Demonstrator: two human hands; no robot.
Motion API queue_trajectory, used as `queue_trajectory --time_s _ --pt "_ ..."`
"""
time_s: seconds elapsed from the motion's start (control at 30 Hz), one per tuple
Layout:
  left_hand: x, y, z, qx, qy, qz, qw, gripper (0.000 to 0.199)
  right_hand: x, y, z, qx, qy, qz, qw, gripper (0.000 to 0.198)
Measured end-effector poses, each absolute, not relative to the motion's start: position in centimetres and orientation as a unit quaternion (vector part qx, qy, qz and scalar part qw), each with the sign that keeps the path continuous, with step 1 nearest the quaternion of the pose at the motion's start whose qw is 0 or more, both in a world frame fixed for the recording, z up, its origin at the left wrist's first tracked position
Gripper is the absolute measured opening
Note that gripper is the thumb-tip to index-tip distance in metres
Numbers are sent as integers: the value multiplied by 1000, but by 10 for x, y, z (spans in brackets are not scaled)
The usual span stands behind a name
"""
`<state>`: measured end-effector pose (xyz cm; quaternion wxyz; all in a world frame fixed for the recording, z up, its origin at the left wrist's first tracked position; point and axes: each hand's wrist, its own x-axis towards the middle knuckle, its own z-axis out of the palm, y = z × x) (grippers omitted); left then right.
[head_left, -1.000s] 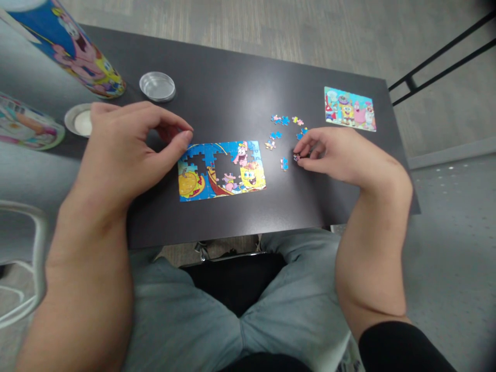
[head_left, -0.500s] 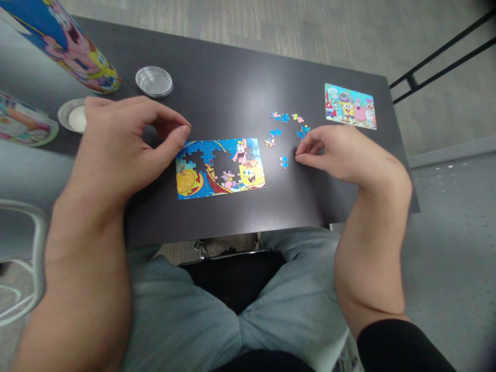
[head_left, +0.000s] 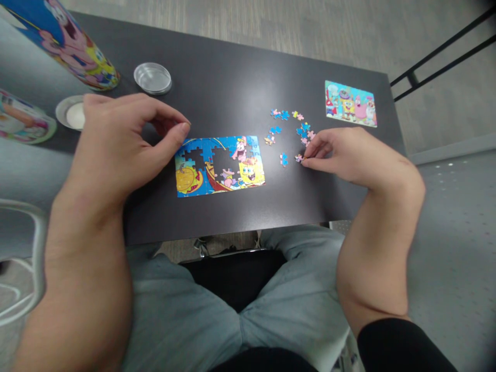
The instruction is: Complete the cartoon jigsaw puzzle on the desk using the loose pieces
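With my right hand [head_left: 344, 155], the grip is narrowed on a loose puzzle piece [head_left: 299, 159], right of the gapped puzzle [head_left: 251, 174] — I'd pinch lightly, at its edge. My left hand [head_left: 126, 147] sits by the puzzle's upper-left corner, fingertips close — holding anything, I can't tell.

And here's my left hand [head_left: 120, 139], thumb meeting forefinger in a loose ring; across from it, my right hand [head_left: 344, 152] pinches, wrist sharply bent.
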<state>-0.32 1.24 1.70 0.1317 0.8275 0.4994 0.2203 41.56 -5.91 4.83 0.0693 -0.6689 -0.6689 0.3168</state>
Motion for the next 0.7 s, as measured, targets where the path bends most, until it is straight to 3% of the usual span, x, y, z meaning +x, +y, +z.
queue_trajectory --time_s 0.3,0.53,0.7 --pt "-2 11 18 819 515 206 146 54 407 -61 48 -609 -678 394 121 33" --pt "2 12 18 824 506 198 159 53 362 -52 63 -509 -698 484 141 15" --pt "4 11 18 825 503 198 164 47 341 -42 52 -481 -673 541 148 20"
